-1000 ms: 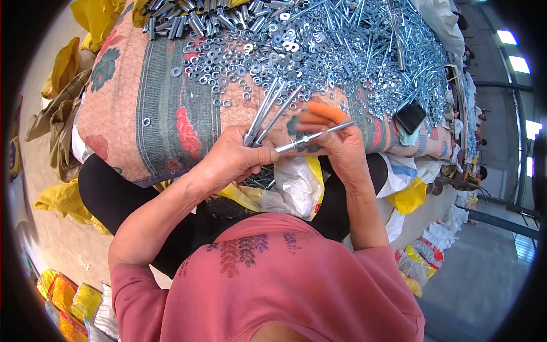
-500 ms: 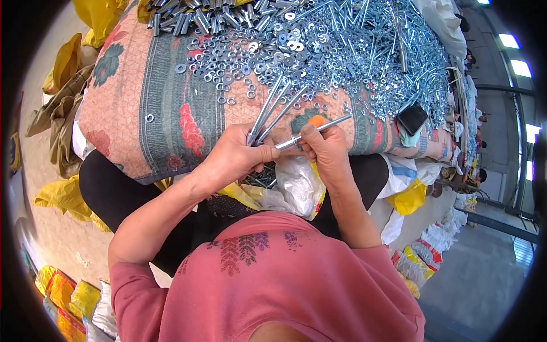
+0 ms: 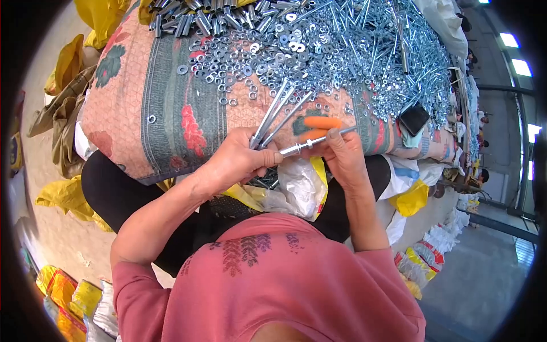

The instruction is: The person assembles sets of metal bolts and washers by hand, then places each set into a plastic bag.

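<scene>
My left hand point(image 3: 232, 158) is closed round several long metal bolts point(image 3: 273, 113) that fan out upward from its fist. Between its thumb and fingers it also grips the sleeve end of one more bolt point(image 3: 293, 150), which points right. A small nut point(image 3: 309, 143) sits partway along that bolt's shaft. My right hand point(image 3: 348, 159) has its thumb on the shaft near the far end, with the fingers behind it. Orange finger covers point(image 3: 323, 122) are on two of its fingers, the lower one blurred by motion.
A patterned quilt point(image 3: 128, 114) covers the work surface before me. On it lie loose washers and nuts point(image 3: 250, 68), a heap of bolts point(image 3: 376, 51), metal sleeves point(image 3: 199, 23) and a black box-like object point(image 3: 413, 119). Plastic bags point(image 3: 302, 188) lie at my lap.
The right hand has shifted slightly right, and its orange-covered fingers have spread out from behind the shaft. The nut on the bolt now shows clear of the fingers. The left hand keeps its hold.
</scene>
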Motion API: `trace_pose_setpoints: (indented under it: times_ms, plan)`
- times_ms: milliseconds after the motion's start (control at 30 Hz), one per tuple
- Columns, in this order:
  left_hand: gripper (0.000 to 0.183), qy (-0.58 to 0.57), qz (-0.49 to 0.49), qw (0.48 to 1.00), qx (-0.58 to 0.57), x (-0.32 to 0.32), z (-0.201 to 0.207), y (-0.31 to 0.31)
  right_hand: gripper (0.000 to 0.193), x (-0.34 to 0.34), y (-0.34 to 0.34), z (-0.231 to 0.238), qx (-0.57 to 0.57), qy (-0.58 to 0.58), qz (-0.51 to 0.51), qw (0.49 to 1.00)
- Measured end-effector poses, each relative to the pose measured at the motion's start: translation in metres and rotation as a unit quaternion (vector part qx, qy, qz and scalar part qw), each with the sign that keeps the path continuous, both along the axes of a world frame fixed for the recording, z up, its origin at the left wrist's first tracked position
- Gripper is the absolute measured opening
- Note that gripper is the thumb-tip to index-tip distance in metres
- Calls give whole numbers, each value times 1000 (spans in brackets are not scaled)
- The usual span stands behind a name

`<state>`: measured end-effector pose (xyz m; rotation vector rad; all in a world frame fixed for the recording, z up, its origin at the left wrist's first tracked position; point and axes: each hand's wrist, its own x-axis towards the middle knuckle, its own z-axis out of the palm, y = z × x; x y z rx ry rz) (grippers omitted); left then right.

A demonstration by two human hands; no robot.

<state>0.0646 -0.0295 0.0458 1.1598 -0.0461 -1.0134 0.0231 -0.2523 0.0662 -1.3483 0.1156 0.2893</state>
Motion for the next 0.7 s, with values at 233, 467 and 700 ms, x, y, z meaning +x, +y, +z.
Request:
trace_pose_setpoints:
  times_ms: [233,467,700]
  plan:
    - [17,24,-5,1000,-10,-4,-1,-2,48,1,0,4,-49,7,-24,998]
    - [17,31,-7,999,-23,-3,2,-3,47,0,7,5,25,-25,-75,997]
    - [17,57,-2,998,-34,-1,-1,-1,38,-2,15,6,-7,11,-55,998]
